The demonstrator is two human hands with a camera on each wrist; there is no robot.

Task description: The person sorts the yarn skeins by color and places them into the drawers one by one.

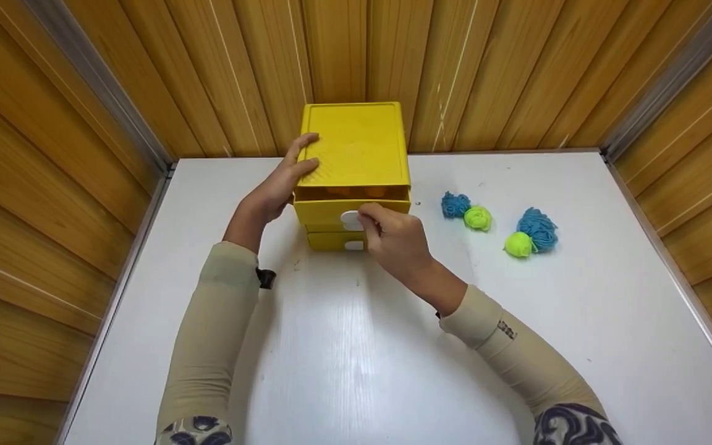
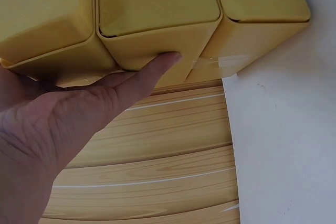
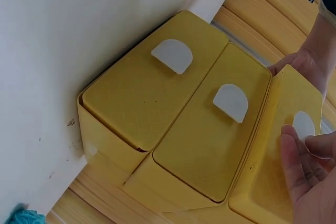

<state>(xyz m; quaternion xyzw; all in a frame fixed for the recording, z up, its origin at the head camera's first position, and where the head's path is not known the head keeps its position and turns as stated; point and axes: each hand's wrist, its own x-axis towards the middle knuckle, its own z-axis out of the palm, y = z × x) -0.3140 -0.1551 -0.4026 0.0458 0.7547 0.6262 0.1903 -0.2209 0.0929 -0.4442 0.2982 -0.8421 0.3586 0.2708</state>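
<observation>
A yellow drawer unit with three stacked drawers stands at the back of the white table. Its top drawer is pulled out part way, leaving a gap under the unit's top in which something orange shows. My right hand pinches the white half-round handle of that drawer between thumb and fingers. Against the unit's left side rests my left hand, two fingertips on the top's edge; in the left wrist view a straight finger lies along the side wall. Two lower drawers are closed.
Right of the unit lie two pairs of yarn balls: a blue ball beside a lime one, and a larger blue ball beside another lime one. Wood-patterned panels wall the white table at the back and sides.
</observation>
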